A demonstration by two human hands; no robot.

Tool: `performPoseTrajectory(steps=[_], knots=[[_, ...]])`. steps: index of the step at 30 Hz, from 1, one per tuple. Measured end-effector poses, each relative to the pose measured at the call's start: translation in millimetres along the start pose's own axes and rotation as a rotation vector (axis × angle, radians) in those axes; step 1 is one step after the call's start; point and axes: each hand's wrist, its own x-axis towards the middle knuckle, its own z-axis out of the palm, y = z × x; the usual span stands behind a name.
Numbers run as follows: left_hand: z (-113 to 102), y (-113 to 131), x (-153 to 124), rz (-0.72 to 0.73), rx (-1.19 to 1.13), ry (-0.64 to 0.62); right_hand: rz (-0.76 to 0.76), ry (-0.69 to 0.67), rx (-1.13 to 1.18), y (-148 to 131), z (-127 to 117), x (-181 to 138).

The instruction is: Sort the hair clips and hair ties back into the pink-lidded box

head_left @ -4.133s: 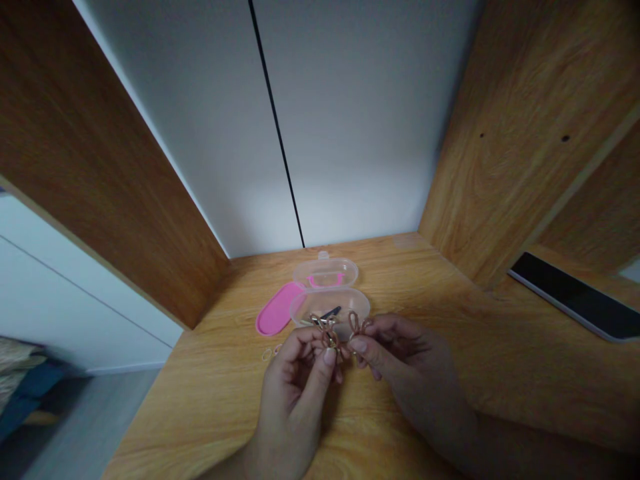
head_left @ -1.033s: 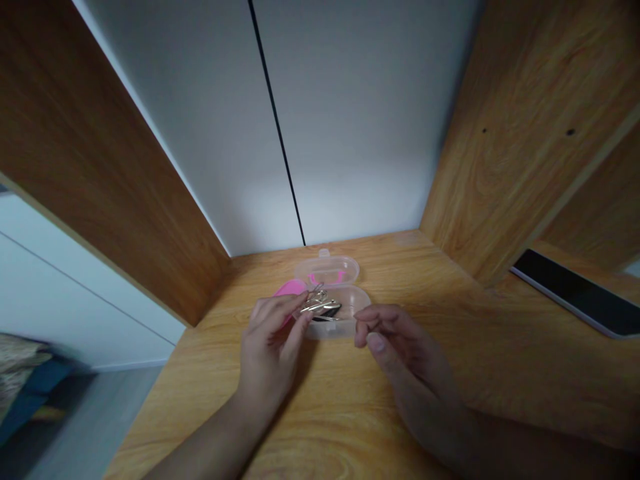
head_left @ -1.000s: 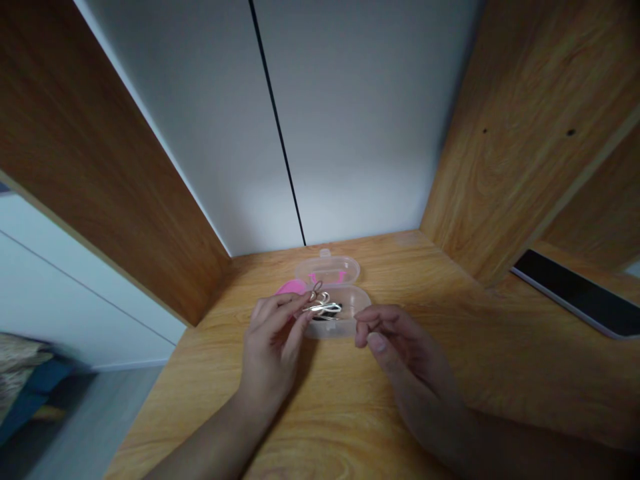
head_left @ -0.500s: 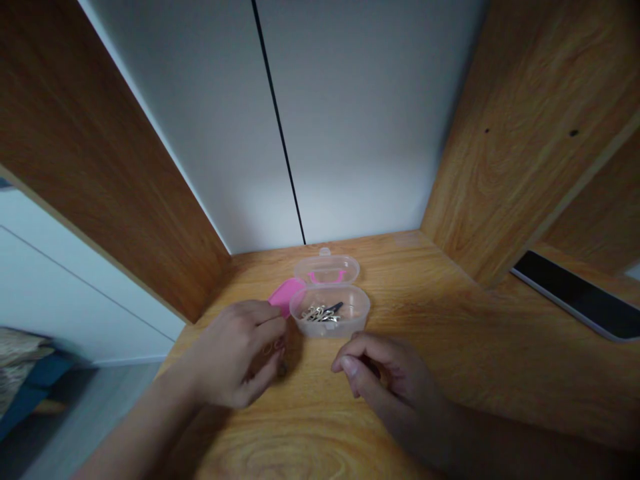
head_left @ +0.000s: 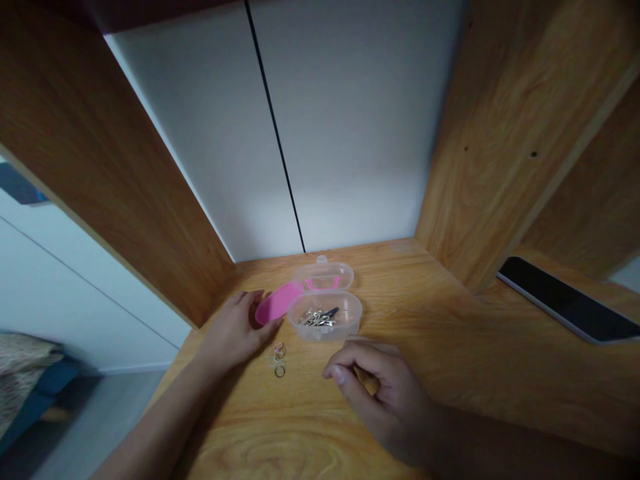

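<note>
My left hand is open around the outer end of a pink oval tray, thumb along its near side and fingers at its far side. The tray's inner end meets a clear plastic box, whose lid with a pink handle lies folded back. Inside the box rest several metal clips and a dark clip. Several small rings lie on the wood near my left thumb. My right hand is closed in front of the box, thumb against the index finger; anything between them is hidden.
A dark-screened phone lies at the right beyond a wooden upright. White panels stand behind the wooden surface. Another wooden board bounds it on the left.
My left hand has moved away from the small rings, up and left to the pink tray, and its fingers have spread. The rings now show uncovered. My right hand has barely moved.
</note>
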Motion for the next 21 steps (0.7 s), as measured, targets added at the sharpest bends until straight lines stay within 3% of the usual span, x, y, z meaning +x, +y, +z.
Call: performPoseTrajectory(steps=[5, 8, 10, 13, 15, 17, 21], knots=[[0.0, -11.8, 7.7, -0.294, -0.169, 0.154, -0.115, 0.235, -0.032, 1.3, -2.1, 3.7], [-0.7, -13.3, 8.7, -0.384, -0.173, 0.286, -0.028, 0.428, -0.146, 12.3, 1.0, 7.8], [1.1, -9.4, 6.8, -0.376, -0.244, 0.445, 0.078, 0.468, -0.179, 21.5, 3.4, 10.5], [8.2, 3.2, 0.3, -0.146, -0.453, 0.712, 0.21, 0.418, -0.16, 32.4, 5.2, 12.0], [13.9, 14.1, -5.9, 0.069, -0.538, 0.758, 0.246, 0.366, -0.131, 37.0, 5.2, 11.0], [17.8, 25.2, -12.4, 0.228, -0.571, 0.705, 0.261, 0.326, -0.081, 40.5, 5.3, 9.5], [17.2, 42.5, -22.0, 0.389, -0.509, 0.409, 0.29, 0.327, 0.003, 46.0, 7.1, 7.8]])
